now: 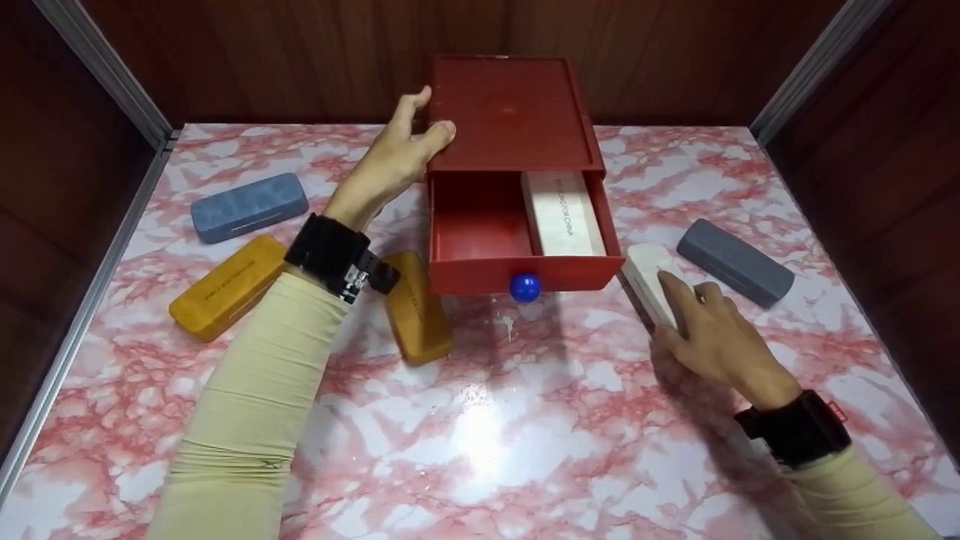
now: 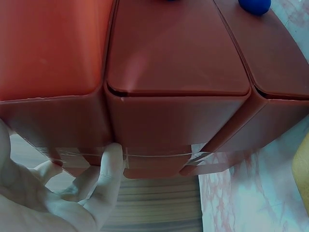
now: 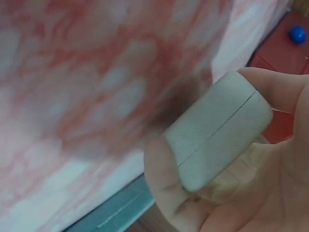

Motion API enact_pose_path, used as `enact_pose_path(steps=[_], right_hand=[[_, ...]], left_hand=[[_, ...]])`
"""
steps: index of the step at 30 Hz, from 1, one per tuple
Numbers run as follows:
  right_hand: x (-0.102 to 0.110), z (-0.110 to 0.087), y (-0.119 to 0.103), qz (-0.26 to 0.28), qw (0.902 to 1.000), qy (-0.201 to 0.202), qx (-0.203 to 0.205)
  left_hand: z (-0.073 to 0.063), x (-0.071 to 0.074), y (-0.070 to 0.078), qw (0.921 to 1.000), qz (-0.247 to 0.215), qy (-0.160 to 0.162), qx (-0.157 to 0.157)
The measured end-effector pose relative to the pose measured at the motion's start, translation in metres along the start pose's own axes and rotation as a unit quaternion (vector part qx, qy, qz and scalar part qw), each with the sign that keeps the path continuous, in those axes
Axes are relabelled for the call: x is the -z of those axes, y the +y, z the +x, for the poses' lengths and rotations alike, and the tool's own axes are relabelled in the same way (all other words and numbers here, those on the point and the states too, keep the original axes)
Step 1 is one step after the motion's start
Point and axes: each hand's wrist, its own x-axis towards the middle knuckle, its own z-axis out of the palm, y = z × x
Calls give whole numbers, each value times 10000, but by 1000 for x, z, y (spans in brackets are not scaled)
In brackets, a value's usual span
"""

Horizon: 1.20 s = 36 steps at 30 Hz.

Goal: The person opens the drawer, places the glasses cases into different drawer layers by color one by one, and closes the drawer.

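A red drawer box [image 1: 510, 112] stands at the back with its top drawer [image 1: 480, 275] pulled out by a blue knob's side toward me. Inside the drawer, along its right wall, lies a white eyeglass case [image 1: 564, 214]. My left hand [image 1: 401, 150] rests against the box's left side, thumb over the top edge; in the left wrist view its fingers [image 2: 110, 169] touch the box. Right of the drawer, my right hand [image 1: 712, 337] grips a second white eyeglass case [image 1: 651, 281] by its near end. The right wrist view shows that case [image 3: 219, 130] between thumb and fingers, close over the table.
On the left lie a blue eyeglass case [image 1: 250, 208] and a yellow one [image 1: 229, 289]. Another yellow case [image 1: 418, 311] sits left of the drawer, near my left wrist. A grey case [image 1: 735, 262] lies right of my right hand. Dark panels [image 1: 300, 60] enclose the marbled table [image 1: 480, 427].
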Motion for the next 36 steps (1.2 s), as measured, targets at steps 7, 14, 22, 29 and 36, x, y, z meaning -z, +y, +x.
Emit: enact_pose_path(steps=[7, 14, 22, 29, 36], right_hand=[[27, 1, -7, 203, 9978, 589, 233], [62, 5, -20, 357, 9924, 1062, 508], [104, 1, -56, 437, 9843, 1532, 758], [130, -2, -94, 185, 9712, 1838, 1505], [141, 6, -120, -47, 9645, 1711, 2011]], left_hand=[[-1, -1, -1, 9998, 35, 46, -174], [-1, -1, 0, 9999, -27, 19, -156], [-1, -1, 0, 9998, -185, 54, -58], [-1, 1, -1, 9999, -118, 63, -71], [-2, 1, -3, 9997, -236, 50, -38]])
